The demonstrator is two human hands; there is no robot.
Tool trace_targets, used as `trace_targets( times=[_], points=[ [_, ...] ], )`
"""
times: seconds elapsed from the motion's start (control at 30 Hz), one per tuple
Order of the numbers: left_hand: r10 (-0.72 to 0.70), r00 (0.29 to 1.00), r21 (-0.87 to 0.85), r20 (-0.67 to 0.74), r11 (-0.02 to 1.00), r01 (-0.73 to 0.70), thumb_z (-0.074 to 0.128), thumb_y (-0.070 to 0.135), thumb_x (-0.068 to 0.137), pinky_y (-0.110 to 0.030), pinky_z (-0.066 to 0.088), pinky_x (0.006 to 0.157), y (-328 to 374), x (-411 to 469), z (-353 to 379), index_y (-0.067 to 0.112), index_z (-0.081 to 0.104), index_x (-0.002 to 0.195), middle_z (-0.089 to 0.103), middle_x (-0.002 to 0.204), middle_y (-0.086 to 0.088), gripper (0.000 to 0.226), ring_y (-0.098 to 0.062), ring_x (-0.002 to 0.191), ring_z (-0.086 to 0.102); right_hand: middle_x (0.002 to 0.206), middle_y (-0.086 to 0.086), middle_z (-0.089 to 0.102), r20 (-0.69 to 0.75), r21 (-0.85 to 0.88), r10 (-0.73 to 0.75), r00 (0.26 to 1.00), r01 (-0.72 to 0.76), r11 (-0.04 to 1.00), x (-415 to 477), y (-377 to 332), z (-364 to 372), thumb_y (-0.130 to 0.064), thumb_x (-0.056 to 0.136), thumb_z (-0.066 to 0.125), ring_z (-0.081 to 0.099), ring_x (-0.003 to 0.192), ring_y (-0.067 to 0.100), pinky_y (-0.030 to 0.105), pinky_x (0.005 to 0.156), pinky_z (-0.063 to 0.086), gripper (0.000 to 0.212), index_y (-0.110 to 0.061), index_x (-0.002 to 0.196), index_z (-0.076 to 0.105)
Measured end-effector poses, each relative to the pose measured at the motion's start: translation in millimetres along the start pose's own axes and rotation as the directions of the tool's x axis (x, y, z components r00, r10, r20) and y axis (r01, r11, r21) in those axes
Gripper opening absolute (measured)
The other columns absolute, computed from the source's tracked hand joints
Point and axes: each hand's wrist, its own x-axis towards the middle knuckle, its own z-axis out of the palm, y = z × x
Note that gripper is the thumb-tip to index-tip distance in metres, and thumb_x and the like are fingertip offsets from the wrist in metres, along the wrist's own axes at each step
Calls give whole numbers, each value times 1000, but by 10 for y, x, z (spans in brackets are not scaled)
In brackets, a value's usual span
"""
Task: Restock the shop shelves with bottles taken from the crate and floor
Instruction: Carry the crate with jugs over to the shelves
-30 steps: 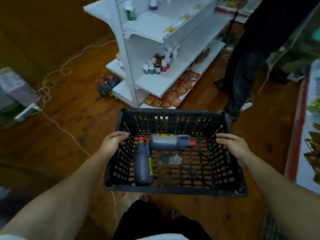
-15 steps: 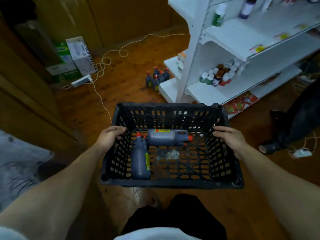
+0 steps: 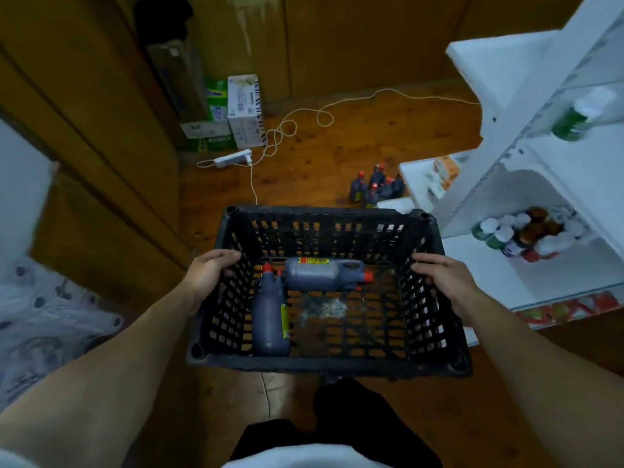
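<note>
I carry a black plastic crate (image 3: pixel 324 364) in front of me, above the wooden floor. My left hand (image 3: pixel 211 273) grips its left rim and my right hand (image 3: pixel 442 282) grips its right rim. Two dark bottles with red caps lie inside: one (image 3: pixel 270 315) along the left wall, the other (image 3: pixel 324 273) across the far side. Several more dark bottles (image 3: pixel 376 187) stand on the floor by the end of the white shelf unit (image 3: pixel 499 265) on the right.
Small bottles (image 3: pixel 526 234) crowd a middle shelf and a green bottle (image 3: pixel 580 118) stands higher up. A white power strip (image 3: pixel 233 158) and its cable lie on the floor ahead. Cardboard boxes (image 3: pixel 233 113) stand against the wooden wall. A pale patterned cloth (image 3: pixel 44 319) lies at left.
My view has swung left with the crate held the same way; the shelf unit slid to the right edge, the other person left the view, and the boxes and power strip came into view.
</note>
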Motion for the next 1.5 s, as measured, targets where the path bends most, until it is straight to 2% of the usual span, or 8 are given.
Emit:
trace_targets(
  times=[0.2,0.33,0.5,0.83,0.97,1.07,1.2,1.5],
  points=[
    [1,995,-60,-102,998,-7,58,33,94,-40,46,80,430,448,113,13,66,113,64,112,-8,29,-26,104,58,112,-3,60,99,-66,-56,994,63,996,874,-711,16,-21,88,68,56,92,19,33,77,45,24,-26,112,70],
    [-2,987,-65,-161,998,-9,58,32,94,-37,45,76,717,837,138,12,67,111,63,108,-6,28,-24,102,57,109,0,63,139,-86,-84,987,97,992,1368,-1140,83,-21,89,67,54,77,12,28,66,44,26,-24,115,69],
    [-18,986,-83,-167,997,4,59,34,93,-35,46,74,1065,1465,128,15,67,108,64,104,-4,26,-22,98,57,114,-1,63,148,-101,-68,987,83,991,1990,-1601,257,-22,89,68,54,79,16,32,75,43,24,-26,112,70],
    [-18,991,-63,-130,998,10,59,32,93,-31,42,68,2052,3183,-18,13,67,107,64,100,-1,25,-17,93,56,108,1,60,116,-105,-56,992,68,992,3352,-2723,810,-18,88,68,55,89,18,32,77,45,25,-21,112,69],
    [14,994,-30,-104,999,-18,58,31,93,-31,41,70,2630,3844,-69,17,68,100,63,95,3,18,-15,92,55,105,4,65,64,-49,-95,993,98,994,3858,-3173,923,-12,88,67,54,78,7,21,66,42,26,-12,114,68],
    [38,996,10,-76,999,-38,57,30,93,-33,41,71,3058,4390,-56,20,67,97,62,92,2,15,-16,90,54,117,8,66,24,-5,-73,997,73,997,4310,-3475,956,-13,85,71,61,95,19,31,83,50,24,-15,108,71],
    [68,997,51,-42,997,-66,57,29,94,-31,41,67,3597,5244,84,15,67,102,61,93,-1,19,-16,87,54,119,8,65,-9,25,-58,998,58,998,5041,-3893,979,-16,85,71,56,93,19,28,70,46,21,-19,105,72],
    [79,997,67,20,995,-80,60,31,91,-33,41,66,4784,6912,486,20,68,95,65,95,0,14,-19,95,57,111,3,62,-87,37,-55,995,59,998,6402,-4859,883,-17,88,68,54,94,20,33,82,44,27,-16,115,70]
  ],
)
